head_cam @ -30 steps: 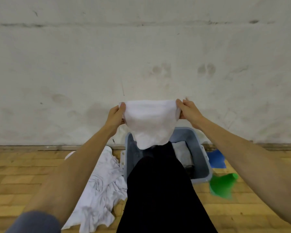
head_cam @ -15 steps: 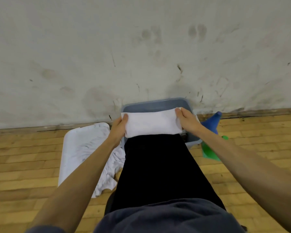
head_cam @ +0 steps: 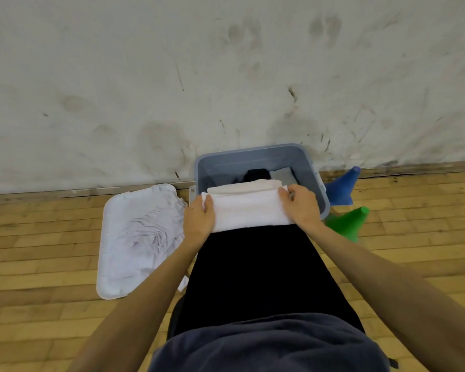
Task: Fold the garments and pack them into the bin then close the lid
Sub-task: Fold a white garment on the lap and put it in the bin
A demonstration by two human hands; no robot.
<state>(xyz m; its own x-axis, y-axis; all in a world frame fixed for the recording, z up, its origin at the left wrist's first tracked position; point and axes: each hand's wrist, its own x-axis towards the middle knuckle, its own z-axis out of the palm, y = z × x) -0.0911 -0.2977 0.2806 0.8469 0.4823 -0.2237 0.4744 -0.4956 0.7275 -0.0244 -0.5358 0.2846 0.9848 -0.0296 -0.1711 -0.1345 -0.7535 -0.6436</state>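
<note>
Scuffed white wall (head_cam: 145,76) is met by wooden floor (head_cam: 38,251). At left, a white lid (head_cam: 110,253) carries crumpled white garments (head_cam: 145,232). A folded white towel (head_cam: 249,209) is gripped on black-trousered legs (head_cam: 258,269) by the left hand (head_cam: 199,220) and right hand (head_cam: 301,205), fingers curled over its ends, before the grey bin (head_cam: 255,157). Blue (head_cam: 341,186) and green cones (head_cam: 349,221) are seen right.

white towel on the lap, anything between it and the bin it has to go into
Nothing visible. The white towel, held by the left hand and right hand, sits just before the open gray bin; its lid lies aside.
</note>
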